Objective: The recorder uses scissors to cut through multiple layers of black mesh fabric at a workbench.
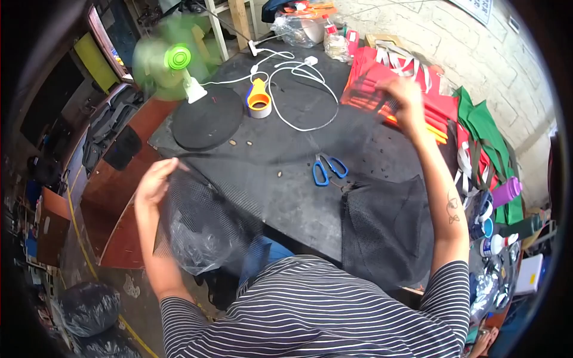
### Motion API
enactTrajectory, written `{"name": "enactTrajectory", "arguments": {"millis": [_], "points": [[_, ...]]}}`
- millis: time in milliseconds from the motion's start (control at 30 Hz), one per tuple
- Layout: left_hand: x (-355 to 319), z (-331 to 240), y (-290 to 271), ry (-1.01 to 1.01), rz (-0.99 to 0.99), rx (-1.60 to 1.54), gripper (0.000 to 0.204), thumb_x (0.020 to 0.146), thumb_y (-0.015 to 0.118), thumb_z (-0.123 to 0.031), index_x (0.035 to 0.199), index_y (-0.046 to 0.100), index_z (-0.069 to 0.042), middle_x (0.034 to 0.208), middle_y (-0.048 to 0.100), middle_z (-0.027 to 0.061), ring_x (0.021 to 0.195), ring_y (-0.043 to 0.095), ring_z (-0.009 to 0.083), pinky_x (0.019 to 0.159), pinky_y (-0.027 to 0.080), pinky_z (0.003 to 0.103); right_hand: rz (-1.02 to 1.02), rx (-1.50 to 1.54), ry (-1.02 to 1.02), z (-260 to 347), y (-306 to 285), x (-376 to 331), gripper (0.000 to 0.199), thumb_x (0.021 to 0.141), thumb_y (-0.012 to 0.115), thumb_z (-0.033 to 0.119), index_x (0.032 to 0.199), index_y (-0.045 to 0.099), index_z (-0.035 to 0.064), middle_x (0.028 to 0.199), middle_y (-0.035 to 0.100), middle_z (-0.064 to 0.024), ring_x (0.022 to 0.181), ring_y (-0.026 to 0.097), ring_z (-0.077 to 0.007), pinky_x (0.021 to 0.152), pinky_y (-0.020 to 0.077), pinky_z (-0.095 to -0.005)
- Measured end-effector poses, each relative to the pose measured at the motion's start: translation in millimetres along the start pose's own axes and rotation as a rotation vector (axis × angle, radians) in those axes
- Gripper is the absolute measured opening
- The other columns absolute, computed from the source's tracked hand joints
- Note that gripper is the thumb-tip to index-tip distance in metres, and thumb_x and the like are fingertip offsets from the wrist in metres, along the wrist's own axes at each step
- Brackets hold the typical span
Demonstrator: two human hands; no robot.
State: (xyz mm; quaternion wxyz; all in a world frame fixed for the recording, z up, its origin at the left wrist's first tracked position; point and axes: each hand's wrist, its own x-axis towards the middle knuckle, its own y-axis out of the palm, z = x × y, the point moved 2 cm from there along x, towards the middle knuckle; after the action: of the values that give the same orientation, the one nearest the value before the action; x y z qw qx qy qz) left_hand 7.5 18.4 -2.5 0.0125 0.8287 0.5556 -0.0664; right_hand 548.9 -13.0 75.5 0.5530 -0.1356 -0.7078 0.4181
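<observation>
Open room on table (292, 206) between scissors (329, 160) and near edge, 6 o'clock; black cloth (385, 230) covers that edge at 4. Left hand (156, 182), 9 o'clock, fingertips pinched on black mesh (203, 194) hanging past the edge at 8; right hand (406, 101), 2 o'clock, fingers closed on blurred mesh, can't tell if same piece.

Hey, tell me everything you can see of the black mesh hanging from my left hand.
The black mesh looks like thin, see-through netting with fine holes. Its upper edge is gripped by the left hand, and it hangs below in loose, slanting folds, over the near left edge of the dark table. Crinkled clear plastic seems to show through its lower part. Blur hides its full outline, so I can't tell where it ends.
</observation>
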Motion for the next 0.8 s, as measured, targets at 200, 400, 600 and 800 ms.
{"name": "enactTrajectory", "arguments": {"millis": [200, 400, 600, 800], "points": [[48.8, 96.8, 10.2, -0.417, -0.058, 0.348, 0.026, 0.084, 0.057, -0.026, 0.072, 0.062, -0.004, 0.059, 0.058, 0.0024, 0.046, 0.048, 0.0085, 0.04, 0.033, 0.022, 0.896, -0.031, 0.157, 5.9, 59.7, -86.0, 0.041, 0.067, 0.051, -0.004, 0.103, 0.062, 0.0122, 0.102, 0.058, -0.0115, 0.106, 0.05, -0.0304, 0.088, 0.0382, -0.052], [66.5, 101.0, 49.8, -0.255, -0.217, 0.92, 0.027, 0.078, 0.058, -0.024, 0.068, 0.058, 0.001, 0.064, 0.061, 0.018, 0.062, 0.062, 0.0287, 0.059, 0.046, 0.038, 0.687, 0.232, 0.158, 30.1, 96.6, -60.6, 0.027, 0.07, 0.056, 0.007, 0.098, 0.06, 0.0072, 0.092, 0.057, -0.0135, 0.091, 0.057, -0.0313, 0.078, 0.0485, -0.0403], [40.3, 72.7, 142.5, 0.557, -0.649, 1.263, 0.028, 0.069, 0.062, -0.012, 0.096, 0.055, -0.007, 0.094, 0.052, 0.0123, 0.096, 0.048, 0.0318, 0.082, 0.036, 0.046, 0.88, 0.151, 0.178, 48.2, 152.8, -73.0, 0.041, 0.065, 0.07, 0.014, 0.104, 0.057, 0.0133, 0.11, 0.051, -0.0077, 0.108, 0.047, -0.0294, 0.09, 0.0356, -0.0532], [-6.2, 118.9, 203.8, 0.681, 0.042, 0.952, 0.051, 0.066, 0.071, -0.032, 0.106, 0.057, -0.004, 0.112, 0.051, 0.0146, 0.112, 0.046, 0.0333, 0.097, 0.033, 0.047, 0.68, 0.1, 0.19, 22.3, 165.3, -79.6, 0.014, 0.074, 0.061, 0.021, 0.087, 0.061, 0.0144, 0.089, 0.06, -0.0032, 0.094, 0.056, -0.0231, 0.082, 0.0375, -0.0439]]}}
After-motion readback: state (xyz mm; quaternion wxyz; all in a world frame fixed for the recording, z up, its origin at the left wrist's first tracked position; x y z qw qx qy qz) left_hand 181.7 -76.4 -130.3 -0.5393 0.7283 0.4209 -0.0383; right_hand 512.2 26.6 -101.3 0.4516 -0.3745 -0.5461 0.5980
